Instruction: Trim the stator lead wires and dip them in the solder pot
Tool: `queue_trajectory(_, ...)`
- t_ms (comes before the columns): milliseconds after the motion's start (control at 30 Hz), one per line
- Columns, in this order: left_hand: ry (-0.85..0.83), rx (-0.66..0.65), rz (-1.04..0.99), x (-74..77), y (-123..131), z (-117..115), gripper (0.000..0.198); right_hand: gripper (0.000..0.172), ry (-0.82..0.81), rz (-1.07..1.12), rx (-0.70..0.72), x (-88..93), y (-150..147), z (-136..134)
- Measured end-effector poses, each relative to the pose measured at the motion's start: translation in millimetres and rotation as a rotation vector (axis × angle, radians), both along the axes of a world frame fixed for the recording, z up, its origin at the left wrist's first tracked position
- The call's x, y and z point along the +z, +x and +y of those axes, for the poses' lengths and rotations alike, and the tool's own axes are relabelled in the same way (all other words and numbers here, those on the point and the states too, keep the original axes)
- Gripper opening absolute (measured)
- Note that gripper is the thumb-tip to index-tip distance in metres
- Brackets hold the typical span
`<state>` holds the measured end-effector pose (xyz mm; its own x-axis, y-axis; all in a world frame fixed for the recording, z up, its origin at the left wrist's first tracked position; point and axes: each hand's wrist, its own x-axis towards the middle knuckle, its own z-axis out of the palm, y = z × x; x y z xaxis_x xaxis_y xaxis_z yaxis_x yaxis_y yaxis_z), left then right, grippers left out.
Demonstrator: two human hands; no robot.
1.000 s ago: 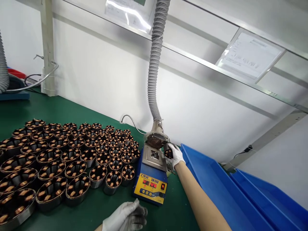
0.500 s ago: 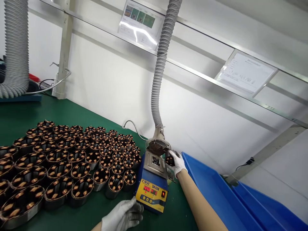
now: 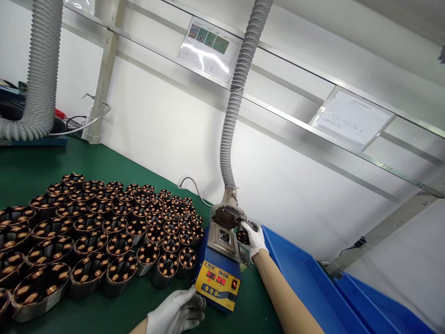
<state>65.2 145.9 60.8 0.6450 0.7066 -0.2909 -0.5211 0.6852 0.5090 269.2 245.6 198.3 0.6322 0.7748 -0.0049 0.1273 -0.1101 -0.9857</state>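
Observation:
My right hand (image 3: pixel 255 237), in a white glove, grips a motor stator (image 3: pixel 243 236) with dark poles and copper windings. It holds the stator beside the right edge of a blue and yellow solder pot (image 3: pixel 217 285) with a lit red display. The square bath (image 3: pixel 224 236) on top of the pot has a shiny surface. My left hand (image 3: pixel 179 311), also gloved, hovers in front of the pot's left corner with fingers loosely spread and nothing in them. Left of the pot, many similar stators (image 3: pixel 120 273) stand upright in rows.
A grey flexible duct (image 3: pixel 231 120) drops to a round metal hood (image 3: pixel 227 213) just above the bath. Blue bins (image 3: pixel 299 269) stand to the right of my right arm. The green tabletop (image 3: pixel 114 160) meets a white wall, where a metal frame carries paper sheets (image 3: pixel 351 116).
My view has shifted slightly. The right hand with the stator stays beside the pot, moved only a little. The left hand is nearly still, and the display digits differ.

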Motion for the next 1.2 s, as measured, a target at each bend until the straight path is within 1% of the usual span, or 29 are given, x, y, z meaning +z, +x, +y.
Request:
queue_trajectory(133,0.002,-0.017,-0.028,-4.2,0.5,2.0,0.046,0.058,0.127,-0.212,0.018,-1.0,-8.2,-19.5)
queue_trajectory(267,-0.003,-0.029,-0.041,-6.0,1.5,3.0,0.045,0.054,0.285,-0.417,0.01,-10.7,-19.4,-49.9)
queue_trajectory(333,-0.008,-0.027,-0.044,-5.3,1.8,2.9,0.045,0.049,0.491,-0.629,0.024,-16.4,-22.9,-65.5)
queue_trajectory(400,-0.004,-0.023,-0.041,-3.8,1.5,2.4,0.044,0.043,0.768,-0.98,0.061,-20.8,-25.0,-80.6)
queue_trajectory(433,0.002,-0.028,-0.04,-3.0,1.2,2.1,0.043,0.043,0.884,-1.157,0.078,-22.5,-25.8,-87.8)
queue_trajectory(467,0.008,-0.027,-0.04,-2.4,0.8,1.7,0.043,0.047,0.964,-1.294,0.087,-23.9,-26.5,-94.6)
queue_trajectory(500,0.011,-0.027,-0.038,-2.0,0.5,1.4,0.043,0.055,1.001,-1.363,0.084,-25.3,-27.3,-100.8)
queue_trajectory(533,0.012,-0.026,-0.035,-2.1,0.3,1.3,0.043,0.063,1.017,-1.379,0.079,-26.9,-28.0,-106.3)
queue_trajectory(633,0.015,-0.025,-0.02,-3.9,0.2,1.3,0.044,0.076,1.0,-1.298,0.107,-33.3,-30.0,-117.5)
queue_trajectory(700,0.025,-0.03,-0.02,-5.2,0.4,1.5,0.044,0.078,0.979,-1.245,0.122,-37.2,-32.2,-121.4)
queue_trajectory(767,0.031,-0.023,-0.025,-5.5,0.5,1.7,0.043,0.077,0.977,-1.198,0.103,-38.5,-36.4,-124.0)
queue_trajectory(833,0.026,-0.016,-0.023,-4.5,0.3,1.5,0.044,0.07,0.992,-1.12,0.058,-36.1,-42.9,-126.8)
queue_trajectory(933,0.024,-0.021,-0.017,-2.8,0.1,0.8,0.043,0.052,1.019,-1.021,-0.011,-28.8,-54.9,-132.4)
queue_trajectory(1033,0.031,-0.02,-0.018,-3.9,1.1,0.6,0.041,0.037,1.004,-0.861,-0.031,-25.9,-63.2,-138.2)
queue_trajectory(1100,0.036,-0.022,-0.026,-6.3,2.1,1.3,0.039,0.035,0.944,-0.699,-0.054,-29.2,-63.6,-140.8)
queue_trajectory(1200,0.006,-0.013,-0.059,-10.4,1.2,4.1,0.034,0.038,0.783,-0.502,-0.086,-38.7,-58.1,-143.1)
